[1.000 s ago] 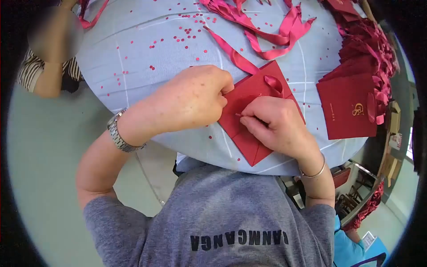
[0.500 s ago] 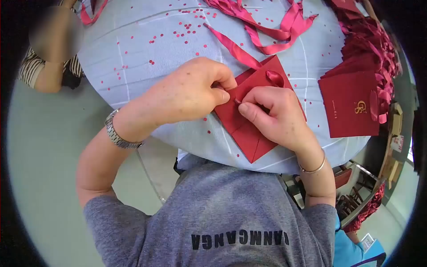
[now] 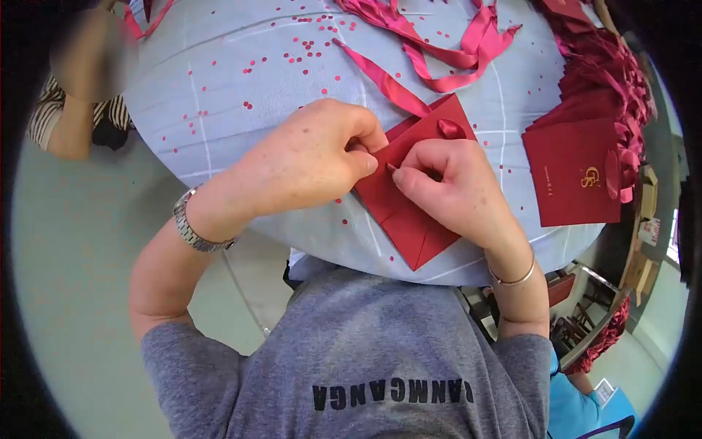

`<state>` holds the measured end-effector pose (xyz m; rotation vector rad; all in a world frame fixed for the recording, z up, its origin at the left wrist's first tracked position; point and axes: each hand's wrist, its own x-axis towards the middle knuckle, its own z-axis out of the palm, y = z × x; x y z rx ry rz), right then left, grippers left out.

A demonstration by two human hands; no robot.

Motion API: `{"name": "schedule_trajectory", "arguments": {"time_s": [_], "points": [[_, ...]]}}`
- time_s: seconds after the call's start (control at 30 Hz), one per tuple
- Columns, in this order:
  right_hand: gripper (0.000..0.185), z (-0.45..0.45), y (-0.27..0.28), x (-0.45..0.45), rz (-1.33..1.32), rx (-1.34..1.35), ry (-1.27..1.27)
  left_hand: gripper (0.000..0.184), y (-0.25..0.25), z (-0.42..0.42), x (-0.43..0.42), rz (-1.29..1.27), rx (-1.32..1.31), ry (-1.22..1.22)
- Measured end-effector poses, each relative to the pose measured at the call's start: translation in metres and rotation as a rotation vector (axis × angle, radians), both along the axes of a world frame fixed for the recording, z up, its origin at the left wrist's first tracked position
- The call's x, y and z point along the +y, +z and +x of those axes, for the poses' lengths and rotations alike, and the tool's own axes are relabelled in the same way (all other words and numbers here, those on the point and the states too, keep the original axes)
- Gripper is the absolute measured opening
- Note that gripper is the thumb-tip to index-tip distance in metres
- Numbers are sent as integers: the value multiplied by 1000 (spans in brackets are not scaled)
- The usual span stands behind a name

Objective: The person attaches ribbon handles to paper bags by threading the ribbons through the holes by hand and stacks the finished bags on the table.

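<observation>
And here's the left arm [image 3: 164,285], elbow bent out wide to the left, forearm slanting far and right to a left hand [image 3: 318,157] that's back-up, fingers curled under, thumb drawn in close to the forefinger! Over on the right, the right arm [image 3: 523,307] rises steeply, its wrist [image 3: 504,252] leaning inward, and the right hand [image 3: 464,190] pinches thumb to forefinger, knuckles bent, just beside its partner!
</observation>
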<state>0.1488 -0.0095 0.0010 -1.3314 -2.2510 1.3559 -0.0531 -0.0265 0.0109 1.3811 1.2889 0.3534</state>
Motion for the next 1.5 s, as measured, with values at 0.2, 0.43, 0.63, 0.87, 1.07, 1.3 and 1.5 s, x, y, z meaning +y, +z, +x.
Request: {"name": "schedule_trajectory", "arguments": {"time_s": [0.2,0.43,0.63,0.87,1.07,1.3,1.5], "points": [[17,-5,-3,0,66,-58,-17,10,-7,1,-6,118,0,21],[16,-8,0,-3,112,-98,-39,10,0,5,-5,152,106,14],[16,6,-1,1,-64,128,-18,12,1,5,0,82,97,13],[18,5,-7,1,36,172,-19,10,0,5,-1,26,71,24],[17,-2,-4,2,51,4,-11,10,0,6,-6,62,57,33],[16,-7,-2,3,107,-70,-21,10,-14,13,-18,496,88,36],[16,-4,-1,3,121,-61,19,13,-4,16,-11,368,137,43]]}}
